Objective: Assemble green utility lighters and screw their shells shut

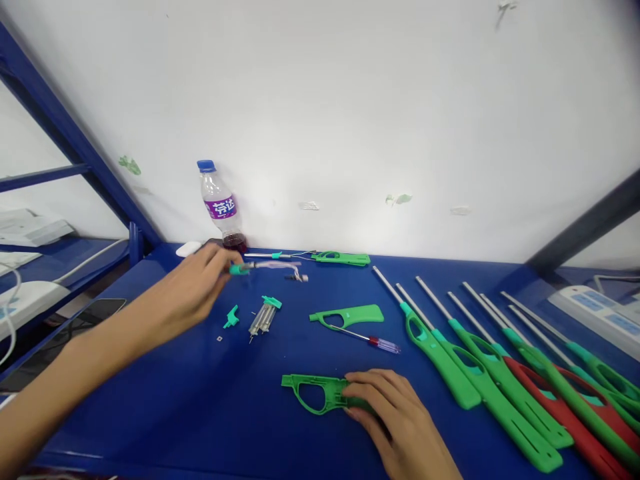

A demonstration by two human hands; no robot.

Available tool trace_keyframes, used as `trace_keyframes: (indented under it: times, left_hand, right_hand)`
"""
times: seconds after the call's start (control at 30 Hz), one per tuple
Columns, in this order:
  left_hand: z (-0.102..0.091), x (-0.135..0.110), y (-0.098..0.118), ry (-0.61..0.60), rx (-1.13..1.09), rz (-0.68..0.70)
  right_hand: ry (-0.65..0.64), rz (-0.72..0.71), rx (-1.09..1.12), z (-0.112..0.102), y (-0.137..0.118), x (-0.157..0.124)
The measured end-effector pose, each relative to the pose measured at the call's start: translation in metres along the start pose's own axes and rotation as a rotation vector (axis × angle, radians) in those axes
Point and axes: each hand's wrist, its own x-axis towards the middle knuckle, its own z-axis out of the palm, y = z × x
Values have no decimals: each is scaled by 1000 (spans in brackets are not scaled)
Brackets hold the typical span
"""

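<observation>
My left hand (197, 287) reaches far across the blue table (200, 393) and pinches the teal end of a thin metal tube with wires (267, 267). Near the front edge, my right hand (387, 413) presses down on a green lighter handle half-shell (315, 392). Between the hands lie a clear fuel cartridge with a teal cap (264, 316), a small teal trigger piece (231, 317) and a tiny square part (219, 339). Another green half-shell (350, 315) lies mid-table beside a small screwdriver with a red and clear handle (373, 341).
A row of several assembled long-nosed lighters, green (440, 357) and red (555, 407), fills the right side. A partly built lighter (340, 258) lies by the white wall, next to a plastic bottle (220, 207). Blue shelf frames stand at both sides; a power strip (595, 313) lies far right.
</observation>
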Motion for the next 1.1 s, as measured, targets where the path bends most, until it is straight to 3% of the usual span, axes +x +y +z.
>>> trace_keyframes:
  times: [0.17,0.3,0.4,0.5,0.57,0.73,1.1]
  left_hand:
    - [22,-72,73,-34,-200,0]
    - [47,-101,102,-150,-416,-49]
    - [66,-112,105,-169,-429,-97]
    - [77,-116,107,-70,-419,-76]
    - [79,-117,110,-28,-426,-75]
    - [72,-118,117,-74,-438,-163]
    - [84,-110,106,-72,-500,-128]
  right_hand:
    - [86,137,96,1,0,-14]
    - [132,158,101,-3,-5,-17]
    - [98,161,114,-5,-6,-17]
    - [84,169,136,-7,-6,-18]
    - [73,168,156,-8,-6,-18]
    - [54,157,177,-9,-5,-18]
    - [75,114,179,-6,-3,-19]
